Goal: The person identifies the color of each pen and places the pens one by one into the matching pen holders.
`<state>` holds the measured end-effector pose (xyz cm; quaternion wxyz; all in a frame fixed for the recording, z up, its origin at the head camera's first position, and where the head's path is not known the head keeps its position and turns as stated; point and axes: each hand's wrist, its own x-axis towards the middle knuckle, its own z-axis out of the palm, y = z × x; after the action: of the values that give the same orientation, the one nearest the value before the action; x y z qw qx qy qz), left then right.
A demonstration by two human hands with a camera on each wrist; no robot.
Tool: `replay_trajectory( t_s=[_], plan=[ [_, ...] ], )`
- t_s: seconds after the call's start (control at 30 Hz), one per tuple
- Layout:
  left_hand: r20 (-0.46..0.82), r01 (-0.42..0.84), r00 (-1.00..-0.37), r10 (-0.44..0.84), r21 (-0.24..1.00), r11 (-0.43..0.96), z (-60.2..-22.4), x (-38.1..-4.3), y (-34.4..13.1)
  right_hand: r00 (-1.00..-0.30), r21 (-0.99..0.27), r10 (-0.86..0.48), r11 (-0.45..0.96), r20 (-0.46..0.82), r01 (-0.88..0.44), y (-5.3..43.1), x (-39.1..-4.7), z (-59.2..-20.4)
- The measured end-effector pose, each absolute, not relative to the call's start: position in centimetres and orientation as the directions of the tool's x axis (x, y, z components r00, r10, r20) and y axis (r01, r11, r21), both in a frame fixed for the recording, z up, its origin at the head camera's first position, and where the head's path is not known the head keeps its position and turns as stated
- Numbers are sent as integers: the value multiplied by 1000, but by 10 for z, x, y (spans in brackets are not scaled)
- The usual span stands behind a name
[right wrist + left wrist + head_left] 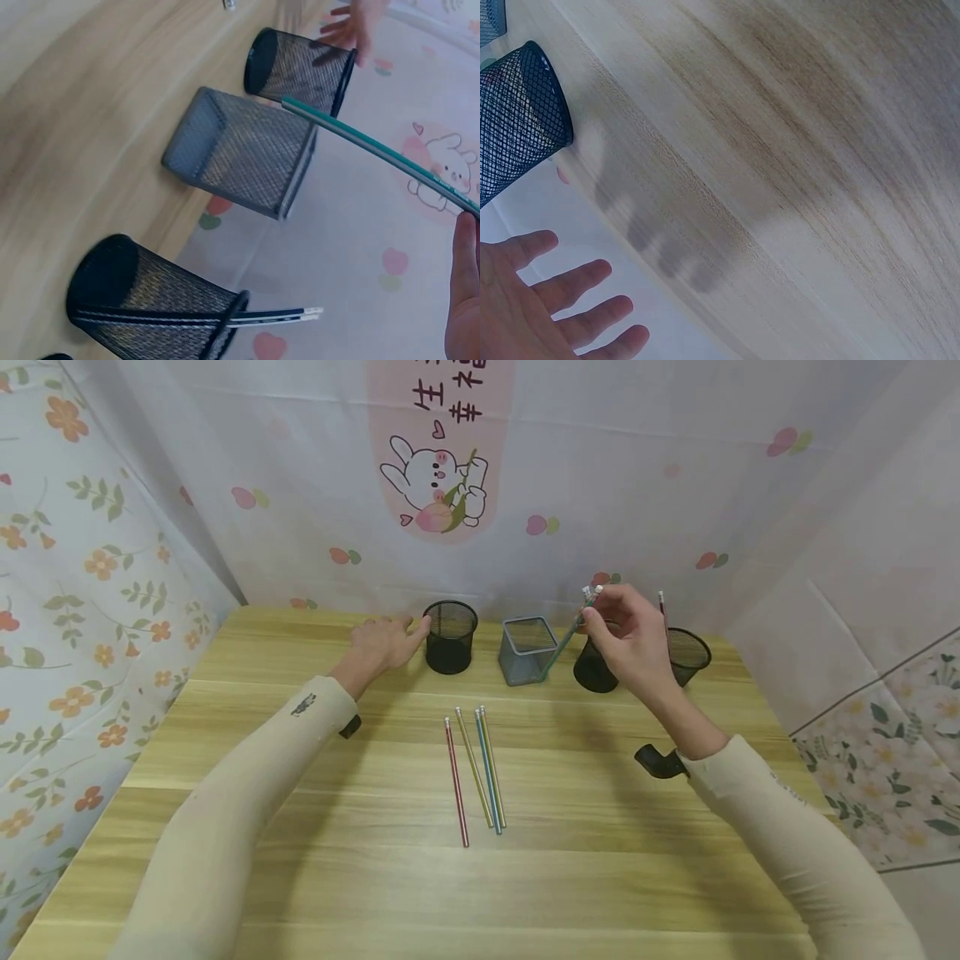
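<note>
My right hand pinches a green pencil near its white eraser end. The pencil slants down, its lower end in front of the grey square mesh pen holder in the head view. Below that hand, a round black mesh pen holder contains pencils with white ends. My left hand is spread, with its thumb right at the rim of another round black mesh pen holder on the left. Its fingers are apart and hold nothing.
Several pencils, red, yellow and blue, lie on the wooden table in front of the holders. At the far right, a black mesh holder has a dark red pencil in it. A printed curtain hangs behind.
</note>
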<state>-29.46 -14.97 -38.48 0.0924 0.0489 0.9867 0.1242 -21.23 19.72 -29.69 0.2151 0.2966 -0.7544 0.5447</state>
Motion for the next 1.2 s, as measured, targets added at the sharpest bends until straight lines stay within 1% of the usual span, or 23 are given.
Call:
replay_trajectory(
  t_s=[0.13, 0.37, 0.5, 0.7, 0.9, 1.03, 1.2],
  plan=[
    [-172, 71, -978, 114, 239, 968, -385, -294, -149, -712, -673, -211, 235, 669, -702, 192, -213, -285],
    [-171, 72, -979, 113, 230, 971, -387, -295, -150, -720, -679, -187, 241, 669, -694, 197, -237, -293],
    [-171, 69, -979, 110, 231, 970, -387, -295, -150, -704, -667, -184, 229, 686, -709, 195, -244, -292],
    [-169, 68, -979, 111, 242, 968, -387, -295, -149, -704, -666, -149, 237, 695, -707, 190, -249, -286],
    [-168, 72, -979, 113, 230, 971, -386, -295, -149, -697, -652, -138, 264, 704, -710, 178, -245, -274],
    [-169, 71, -979, 111, 231, 970, -386, -295, -148, -699, -645, -144, 293, 700, -706, 177, -259, -283],
    [-171, 69, -979, 111, 234, 970, -385, -294, -148, -701, -636, -177, 314, 691, -705, 170, -262, -290]
  ],
)
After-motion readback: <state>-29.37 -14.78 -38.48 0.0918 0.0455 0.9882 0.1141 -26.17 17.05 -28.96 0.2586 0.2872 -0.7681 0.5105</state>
